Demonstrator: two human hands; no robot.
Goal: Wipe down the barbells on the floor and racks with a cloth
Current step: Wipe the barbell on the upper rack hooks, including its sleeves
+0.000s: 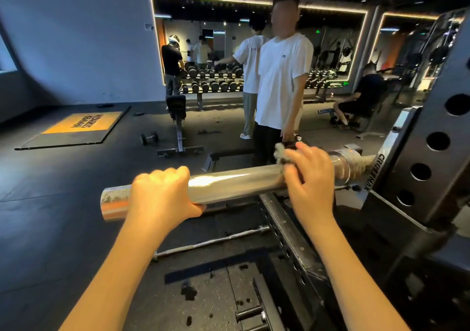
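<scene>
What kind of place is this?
A gym, most likely: rows of dumbbells under a wall mirror, a weight bench, and a barbell on a steel rack, being wiped with a cloth.

The barbell sleeve (229, 183) lies bare between left hand (162, 193) and right hand (310, 175); rack upright (432, 152) closes its right end, bystander (282, 81) beyond

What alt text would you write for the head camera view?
A left hand grips the end of a racked barbell while the right hand holds a grey cloth against it. A thinner bar lies on the floor below.
</scene>
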